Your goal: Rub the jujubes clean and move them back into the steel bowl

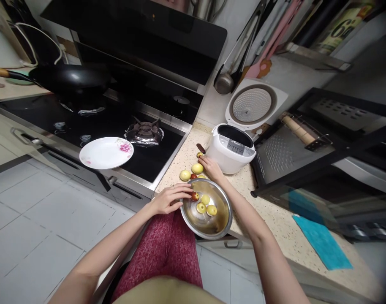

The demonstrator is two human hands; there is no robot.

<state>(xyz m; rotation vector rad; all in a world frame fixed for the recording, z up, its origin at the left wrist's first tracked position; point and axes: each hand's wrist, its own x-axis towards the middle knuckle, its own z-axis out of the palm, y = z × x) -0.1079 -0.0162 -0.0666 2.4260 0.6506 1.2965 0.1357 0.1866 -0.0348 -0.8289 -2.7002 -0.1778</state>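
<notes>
A steel bowl [223, 226] at the counter's front edge holds several small yellow fruits [211, 210] and one reddish-brown fruit [195, 196]. My left hand [169, 198] is at the bowl's left rim, fingers reaching over it beside the reddish fruit and thumb near the outside. Beyond the bowl, my right hand [211, 167] stretches forward, its fingertips closed on a small yellow-brown fruit [199, 155]. Close to those fingertips lies a dark brown handle [200, 147]. More yellow fruits [185, 175] and a red one [193, 176] rest on the counter behind the bowl.
A white rice cooker [232, 147] stands with its lid raised, just past my right hand. On the left, a flowered white plate [106, 153] sits on the stove's front edge, with a black wok [71, 82] behind. A turquoise cloth [322, 242] lies at right, below a black rack.
</notes>
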